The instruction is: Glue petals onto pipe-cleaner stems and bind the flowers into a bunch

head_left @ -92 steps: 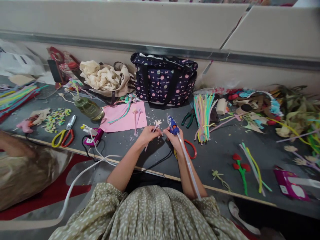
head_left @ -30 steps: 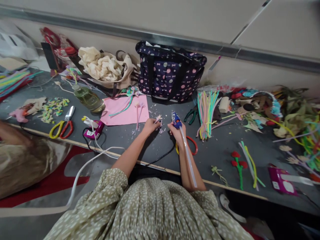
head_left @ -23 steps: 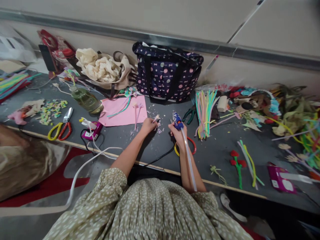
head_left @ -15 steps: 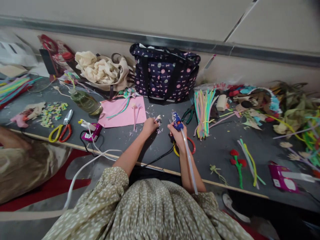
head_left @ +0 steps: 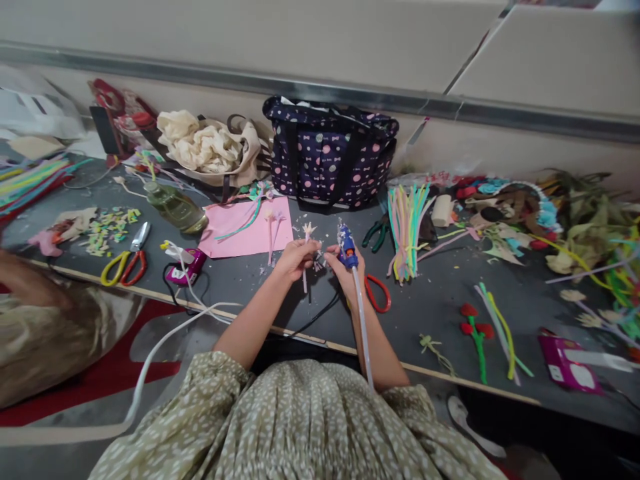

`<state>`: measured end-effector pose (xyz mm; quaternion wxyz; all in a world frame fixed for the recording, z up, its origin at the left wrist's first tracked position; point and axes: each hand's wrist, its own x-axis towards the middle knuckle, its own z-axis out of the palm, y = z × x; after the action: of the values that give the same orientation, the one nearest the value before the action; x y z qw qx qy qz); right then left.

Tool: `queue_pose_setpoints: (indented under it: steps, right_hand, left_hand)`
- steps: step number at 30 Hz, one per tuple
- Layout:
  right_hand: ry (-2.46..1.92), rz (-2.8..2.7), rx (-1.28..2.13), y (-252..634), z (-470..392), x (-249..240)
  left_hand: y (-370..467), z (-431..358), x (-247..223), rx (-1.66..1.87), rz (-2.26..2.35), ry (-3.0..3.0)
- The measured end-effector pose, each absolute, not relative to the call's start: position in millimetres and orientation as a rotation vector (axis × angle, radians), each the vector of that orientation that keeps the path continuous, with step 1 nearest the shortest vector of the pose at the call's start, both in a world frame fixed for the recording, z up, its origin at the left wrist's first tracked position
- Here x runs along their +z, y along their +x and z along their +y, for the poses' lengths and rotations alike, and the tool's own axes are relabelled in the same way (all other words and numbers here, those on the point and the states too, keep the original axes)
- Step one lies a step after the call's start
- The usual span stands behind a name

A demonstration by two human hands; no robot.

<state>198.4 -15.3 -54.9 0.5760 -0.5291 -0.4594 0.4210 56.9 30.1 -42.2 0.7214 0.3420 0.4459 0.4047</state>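
Observation:
Fingers of my left hand [head_left: 295, 260] pinch a pipe-cleaner flower [head_left: 309, 231], its pale petals above the hand and its thin stem below. My right hand [head_left: 350, 275] is wrapped round a blue hot glue gun [head_left: 347, 252], nozzle pointing away from me. A long clear glue stick [head_left: 361, 320] runs back from it over my wrist. My right thumb and fingertip reach close to the left fingertips; whether they hold a small piece is hard to make out. Scissors with a red handle [head_left: 379, 295] lie partly under my right hand. Small scraps surround both hands.
Pink paper [head_left: 240, 243] carries finished-looking flowers. Behind stand a dark patterned bag [head_left: 333, 157] and a bottle [head_left: 177, 210]. A pipe-cleaner bundle [head_left: 407, 230] and green pliers [head_left: 375, 233] lie right. Left are scissors [head_left: 133, 257], a purple box [head_left: 186, 268] and another person's arm [head_left: 35, 280].
My left hand has lifted the flower from the table, turning it upright. My right hand, with the glue gun, has shifted slightly left, bringing its fingertips nearer the left hand.

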Motion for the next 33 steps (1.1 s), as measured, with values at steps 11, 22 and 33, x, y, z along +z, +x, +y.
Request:
queue_pose_setpoints:
  steps: [11,22,33]
  right_hand:
    - [-1.227,-1.208,0.772,176,-19,-45]
    - [-1.366,-1.385,0.617,182,-23,-46]
    - [-1.233,-1.295,0.818,200,-19,-27]
  left_hand:
    - [57,15,-45,0.929,0.785,0.445]
    - [52,3,-39,1.018,0.891,0.627]
    - [39,-4,-45,1.024,1.088,0.964]
